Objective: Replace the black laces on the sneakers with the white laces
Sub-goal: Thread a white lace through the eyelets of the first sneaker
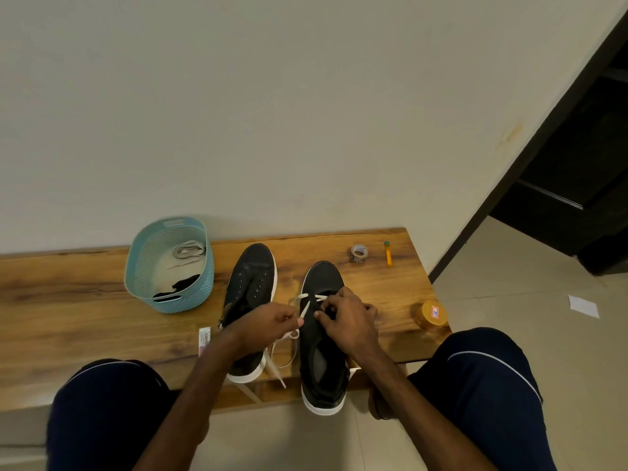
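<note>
The white lace (306,307) is in the far holes of the right shoe (323,355). It makes 1 cross near the toe. The rest of it lies loose between the 2 shoes and hangs over the near edge of the surface (85,317).

The left hand (268,322) pinches 1 end of the lace with thumb and finger, just left of the shoe. The right hand (351,322) rests on top of the shoe with its fingers curled at the holes. It seems to pinch the shoe's edge there. The lace may be in that pinch too, but I cannot tell.

I think the step now is to push the lace end through the next hole. To do it well, hold the tip close to its end so it stays stiff. Keep the shoe's edge lifted so the hole shows. Pull the lace all the way through and keep it flat, not twisted. Both ends should stay about the same length. The loose part hanging off the edge could catch, so watch it.

The left shoe (253,294) sits just left, with bare holes and no lace. Far left, a blue basket (200,283) holds a spare lace (188,249) and the black laces (178,285). Far right are a tape roll (358,253) and an orange tube (388,254). A jar (431,314) stands at the near right. A small pack (205,339) lies by the left wrist.
</note>
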Tool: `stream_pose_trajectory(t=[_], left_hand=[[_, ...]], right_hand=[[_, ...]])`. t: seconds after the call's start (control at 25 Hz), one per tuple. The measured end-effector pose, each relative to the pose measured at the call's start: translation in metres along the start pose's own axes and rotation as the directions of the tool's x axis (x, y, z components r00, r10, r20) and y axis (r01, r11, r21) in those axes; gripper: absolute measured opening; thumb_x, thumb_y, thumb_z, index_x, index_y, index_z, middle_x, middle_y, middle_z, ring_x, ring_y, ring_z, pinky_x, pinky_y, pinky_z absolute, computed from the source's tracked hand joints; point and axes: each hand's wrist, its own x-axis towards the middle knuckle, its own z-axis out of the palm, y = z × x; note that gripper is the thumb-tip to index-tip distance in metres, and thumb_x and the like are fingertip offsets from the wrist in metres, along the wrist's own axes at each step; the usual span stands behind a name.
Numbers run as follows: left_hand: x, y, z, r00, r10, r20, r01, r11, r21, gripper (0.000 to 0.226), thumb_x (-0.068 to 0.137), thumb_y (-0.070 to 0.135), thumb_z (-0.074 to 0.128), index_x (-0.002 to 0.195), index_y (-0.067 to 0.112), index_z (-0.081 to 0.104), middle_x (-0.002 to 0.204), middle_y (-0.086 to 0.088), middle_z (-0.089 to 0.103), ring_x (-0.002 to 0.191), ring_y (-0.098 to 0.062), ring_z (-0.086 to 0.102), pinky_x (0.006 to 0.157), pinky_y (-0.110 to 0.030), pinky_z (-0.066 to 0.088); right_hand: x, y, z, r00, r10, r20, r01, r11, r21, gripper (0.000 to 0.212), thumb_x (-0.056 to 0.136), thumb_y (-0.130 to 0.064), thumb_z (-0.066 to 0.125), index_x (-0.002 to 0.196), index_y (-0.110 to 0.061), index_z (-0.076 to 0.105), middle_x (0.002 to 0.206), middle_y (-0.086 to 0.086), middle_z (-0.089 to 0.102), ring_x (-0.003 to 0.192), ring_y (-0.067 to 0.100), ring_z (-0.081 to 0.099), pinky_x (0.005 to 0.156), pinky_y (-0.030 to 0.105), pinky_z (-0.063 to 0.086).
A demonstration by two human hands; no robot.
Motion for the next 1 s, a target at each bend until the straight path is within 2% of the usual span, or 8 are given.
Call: stream_pose_trajectory(t=[0.12,0.2,0.32,0.48,0.6,0.68,0.88,1.0], left_hand=[[-0.012,-0.005,-0.012,0.996,-0.037,0.078,0.036,0.999,0.013,0.023,0.101,0.028,0.052,0.084,0.020,0.065,0.075,0.008,0.059,0.068,-0.003,0.054,0.069,-0.023,0.042],[-0.010,-0.007,0.001,0.993,-0.116,0.033,0.112,0.989,0.101,0.022,0.101,0.026,0.052,0.085,0.018,0.063,0.076,0.003,0.059,0.068,-0.009,0.055,0.065,-0.025,0.046],[-0.002,-0.002,0.025,0.976,-0.206,-0.076,0.208,0.978,0.016,0.019,0.102,0.020,0.048,0.090,0.010,0.060,0.078,-0.001,0.062,0.062,-0.012,0.059,0.053,-0.023,0.051],[0.010,0.002,0.039,0.954,-0.084,-0.288,0.177,0.933,0.313,0.007,0.097,0.017,0.053,0.101,0.011,0.054,0.101,-0.008,0.066,0.087,-0.024,0.067,0.078,-0.039,0.057],[0.022,0.008,0.041,0.882,0.056,-0.468,0.240,0.802,0.547,0.036,0.095,0.022,0.060,0.127,0.015,0.043,0.120,-0.006,0.058,0.105,-0.021,0.059,0.077,-0.031,0.055],[0.034,0.007,0.040,0.853,0.110,-0.510,0.285,0.721,0.632,0.043,0.098,0.033,0.055,0.136,0.017,0.042,0.132,-0.005,0.047,0.118,-0.020,0.049,0.081,-0.028,0.052],[0.048,-0.005,0.034,0.853,0.110,-0.510,0.259,0.758,0.598,0.031,0.101,0.037,0.047,0.122,0.017,0.059,0.127,-0.004,0.049,0.113,-0.019,0.049,0.082,-0.030,0.051],[0.051,-0.002,0.025,0.844,0.012,-0.537,0.136,0.963,0.235,0.030,0.100,0.035,0.042,0.085,0.016,0.060,0.095,-0.004,0.055,0.082,-0.015,0.053,0.065,-0.035,0.044]], right_hand=[[-0.002,-0.003,-0.001,1.000,0.000,-0.002,0.000,1.000,-0.018,0.016,0.090,-0.044,0.065,0.100,-0.032,0.070,0.104,-0.012,0.048,0.104,0.009,0.051,0.098,0.044,0.030],[-0.002,-0.005,-0.003,1.000,0.004,0.000,-0.004,0.999,-0.046,0.017,0.090,-0.045,0.065,0.101,-0.033,0.069,0.107,-0.011,0.050,0.104,0.010,0.052,0.098,0.045,0.031],[0.001,-0.008,-0.008,0.999,0.033,0.024,-0.031,0.996,-0.086,0.018,0.089,-0.046,0.066,0.102,-0.034,0.068,0.113,-0.010,0.052,0.107,0.012,0.054,0.101,0.048,0.030],[0.002,-0.009,-0.010,0.999,0.026,0.034,-0.022,0.992,-0.128,0.020,0.089,-0.045,0.067,0.104,-0.033,0.068,0.116,-0.009,0.053,0.109,0.012,0.054,0.106,0.050,0.028],[0.002,-0.008,-0.010,0.999,0.032,0.042,-0.028,0.994,-0.102,0.020,0.089,-0.044,0.068,0.105,-0.032,0.068,0.116,-0.010,0.052,0.108,0.011,0.055,0.107,0.050,0.028],[0.002,-0.007,-0.009,0.998,0.037,0.052,-0.032,0.995,-0.092,0.021,0.088,-0.043,0.069,0.106,-0.032,0.068,0.116,-0.010,0.052,0.109,0.010,0.054,0.107,0.050,0.029],[0.004,-0.007,-0.008,0.997,0.038,0.062,-0.034,0.997,-0.074,0.019,0.087,-0.043,0.070,0.102,-0.031,0.068,0.115,-0.010,0.052,0.108,0.011,0.054,0.104,0.050,0.030],[0.006,-0.009,-0.009,0.997,0.040,0.071,-0.034,0.996,-0.084,0.020,0.088,-0.042,0.069,0.105,-0.031,0.067,0.114,-0.010,0.052,0.108,0.012,0.054,0.103,0.049,0.030]])
